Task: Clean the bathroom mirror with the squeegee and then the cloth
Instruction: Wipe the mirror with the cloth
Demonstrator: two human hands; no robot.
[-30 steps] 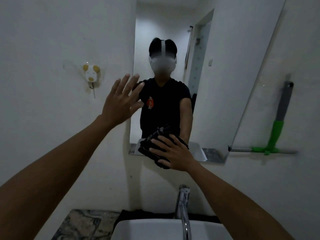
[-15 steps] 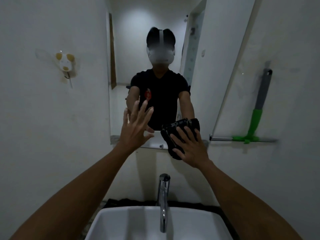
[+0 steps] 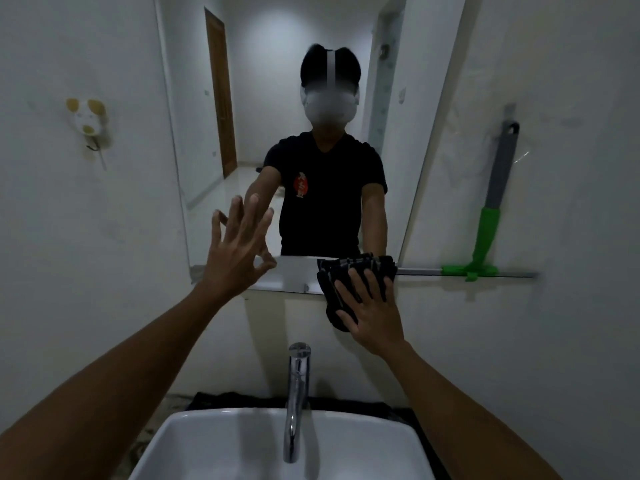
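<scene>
The bathroom mirror (image 3: 263, 81) hangs on the white wall ahead and reflects a person in a black shirt. My right hand (image 3: 372, 313) lies flat on a dark folded cloth (image 3: 343, 275) and presses it against the mirror's lower right corner; part of the cloth hangs below the mirror's bottom edge. My left hand (image 3: 239, 251) is raised in front of the mirror's lower left part, fingers spread, holding nothing. The squeegee (image 3: 491, 209), with a grey and green handle, hangs on the wall to the right of the mirror.
A white basin (image 3: 242, 448) with a chrome tap (image 3: 296, 393) sits directly below my arms. A small white and yellow wall hook (image 3: 86, 121) is on the wall at the left. A dark strip lies behind the basin.
My right hand has slid the cloth rightward along the mirror's bottom edge to the lower right corner. My left hand dropped from the mirror's left edge to in front of the glass. The view shifted left.
</scene>
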